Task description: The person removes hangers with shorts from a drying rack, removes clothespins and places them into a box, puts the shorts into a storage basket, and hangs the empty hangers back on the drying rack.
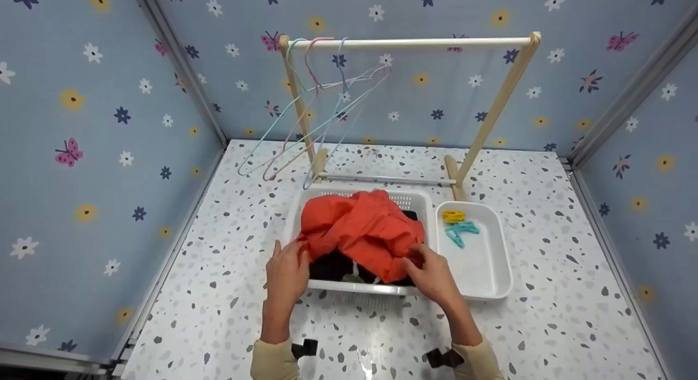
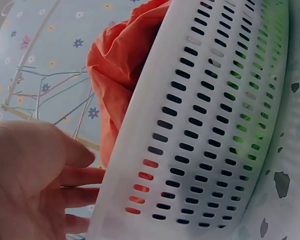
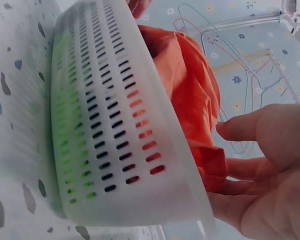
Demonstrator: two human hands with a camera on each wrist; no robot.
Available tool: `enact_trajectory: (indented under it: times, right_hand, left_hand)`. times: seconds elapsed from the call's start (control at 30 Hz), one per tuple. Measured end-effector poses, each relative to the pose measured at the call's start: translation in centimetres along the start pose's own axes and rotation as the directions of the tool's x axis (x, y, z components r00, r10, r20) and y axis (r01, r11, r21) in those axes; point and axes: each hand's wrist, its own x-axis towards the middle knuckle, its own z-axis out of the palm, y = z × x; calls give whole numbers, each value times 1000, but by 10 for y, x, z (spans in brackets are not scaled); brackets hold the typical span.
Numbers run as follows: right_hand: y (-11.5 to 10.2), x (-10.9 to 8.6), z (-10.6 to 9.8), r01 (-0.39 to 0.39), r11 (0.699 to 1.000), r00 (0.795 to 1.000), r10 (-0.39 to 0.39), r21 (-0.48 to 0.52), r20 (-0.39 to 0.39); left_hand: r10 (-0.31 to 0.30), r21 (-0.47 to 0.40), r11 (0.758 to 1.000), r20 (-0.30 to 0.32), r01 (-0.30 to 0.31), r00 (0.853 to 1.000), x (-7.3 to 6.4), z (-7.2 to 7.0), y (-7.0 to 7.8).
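A crumpled orange-red cloth (image 1: pixel 362 227) lies heaped in a white perforated basket (image 1: pixel 360 288), over dark and green fabric. My left hand (image 1: pixel 287 268) holds the cloth's left edge at the basket's left side. On the opposite side, my right hand (image 1: pixel 433 273) pinches the cloth near the front right corner. The right wrist view shows the right thumb and fingers (image 3: pixel 235 125) around a fold of the cloth (image 3: pixel 187 90). In the left wrist view the basket rim partly hides the left hand's fingertips, beside the cloth (image 2: pixel 115 65).
Behind the basket stands a wooden rack with a white rail (image 1: pixel 414 42). Several pastel hangers (image 1: pixel 322 88) hang at its left end. Right of the basket, a white tray (image 1: pixel 482 271) holds yellow clothespins (image 1: pixel 453 216) and teal clothespins (image 1: pixel 462 228). Flowered panels enclose the speckled table (image 1: pixel 551 249).
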Motion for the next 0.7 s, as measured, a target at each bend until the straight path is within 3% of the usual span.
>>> enact_trajectory:
  times: [0.1, 0.27, 0.53, 0.7]
  right_hand:
    - [0, -4, 4, -13, 1000, 998, 14, -8, 64]
    - [-2, -9, 3, -4, 999, 994, 9, -46, 111]
    - [-5, -14, -7, 17, 1000, 1000, -17, -21, 13]
    - [-2, -12, -16, -4, 999, 999, 5, 49, -35]
  left_hand:
    - [49, 37, 998, 41, -51, 998, -2, 1, -1]
    - [34, 32, 999, 77, -37, 996, -3, 0, -3]
    - [-34, 57, 998, 24, 32, 999, -4, -1, -5]
    - [-26, 87, 996, -22, 28, 999, -4, 2, 2]
